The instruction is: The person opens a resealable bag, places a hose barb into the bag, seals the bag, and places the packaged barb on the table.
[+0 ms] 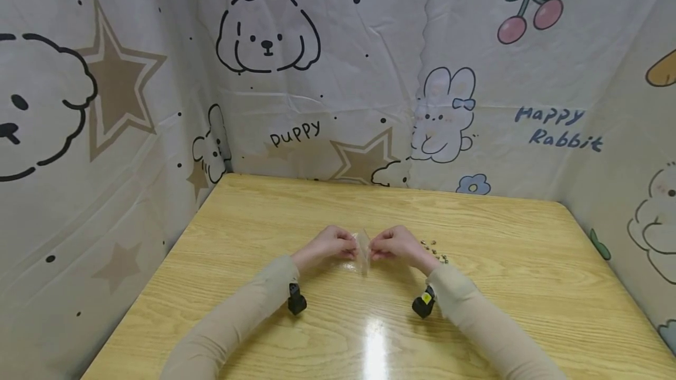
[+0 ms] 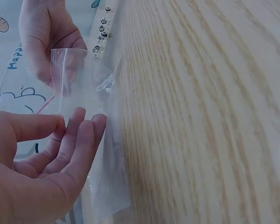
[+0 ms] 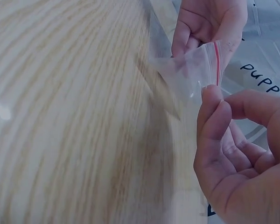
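A small clear zip bag (image 1: 362,254) with a red line (image 3: 217,63) along its mouth is between the two hands, above the middle of the table. My left hand (image 1: 338,243) pinches one side of the mouth between thumb and fingertip, its other fingers loosely bent. On the opposite side, my right hand (image 3: 238,154) pinches the rim between thumb and forefinger. More clear plastic (image 2: 112,186) hangs or lies below the left fingers; whether it belongs to the same bag I cannot tell. Several tiny shiny metal pieces (image 1: 433,251) lie loose beside the right wrist.
The wooden table (image 1: 253,210) has a light grain and a bright glare spot near its front. Printed cloth (image 1: 364,75) hangs behind it and at both sides. Black wrist cameras (image 1: 297,299) sit under both sleeves, just above the tabletop.
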`<state>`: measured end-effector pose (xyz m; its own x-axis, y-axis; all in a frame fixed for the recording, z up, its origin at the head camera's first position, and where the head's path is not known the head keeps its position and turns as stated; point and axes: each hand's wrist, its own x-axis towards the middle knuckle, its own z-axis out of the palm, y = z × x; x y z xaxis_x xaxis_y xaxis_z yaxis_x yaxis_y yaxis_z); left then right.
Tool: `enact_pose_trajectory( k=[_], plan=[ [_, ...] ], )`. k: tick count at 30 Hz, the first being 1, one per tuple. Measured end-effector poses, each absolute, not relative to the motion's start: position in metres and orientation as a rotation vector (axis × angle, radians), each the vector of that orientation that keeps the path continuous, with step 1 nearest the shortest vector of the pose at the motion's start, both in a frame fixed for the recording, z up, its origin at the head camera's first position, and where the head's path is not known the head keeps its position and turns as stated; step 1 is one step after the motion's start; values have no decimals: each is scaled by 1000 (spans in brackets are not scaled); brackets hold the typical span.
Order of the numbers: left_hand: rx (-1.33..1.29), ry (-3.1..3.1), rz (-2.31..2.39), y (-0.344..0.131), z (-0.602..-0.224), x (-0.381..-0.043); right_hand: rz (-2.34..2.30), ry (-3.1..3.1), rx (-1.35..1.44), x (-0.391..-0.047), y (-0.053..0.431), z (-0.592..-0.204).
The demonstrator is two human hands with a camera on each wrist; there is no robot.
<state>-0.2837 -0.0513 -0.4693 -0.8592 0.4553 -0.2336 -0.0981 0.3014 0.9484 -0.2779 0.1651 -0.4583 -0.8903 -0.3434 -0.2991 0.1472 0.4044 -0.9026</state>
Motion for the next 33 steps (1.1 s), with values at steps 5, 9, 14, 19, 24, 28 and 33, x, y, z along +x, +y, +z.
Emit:
enact_pose_trajectory(
  k=[5,9,14,19,24,28,33],
  plan=[
    [335,2101,1596,-56,-468,-284,-1496,2218,-164,-278,168,-453],
    [293,2095,1605,-58,-467,-284,-1483,2235,-182,-278,171,-452],
    [229,2134,1561,-58,-464,-284,-1465,2264,-147,-281,173,-454],
    [236,2156,1522,-59,-460,-283,-1445,2280,-134,-282,175,-453],
    [240,2155,1517,-61,-458,-283,-1444,2275,-130,-281,178,-449],
    [264,2157,1505,-64,-457,-284,-1445,2262,-135,-281,180,-447],
    [316,2218,1451,-67,-457,-285,-1421,2280,-171,-281,182,-446]
  ],
)
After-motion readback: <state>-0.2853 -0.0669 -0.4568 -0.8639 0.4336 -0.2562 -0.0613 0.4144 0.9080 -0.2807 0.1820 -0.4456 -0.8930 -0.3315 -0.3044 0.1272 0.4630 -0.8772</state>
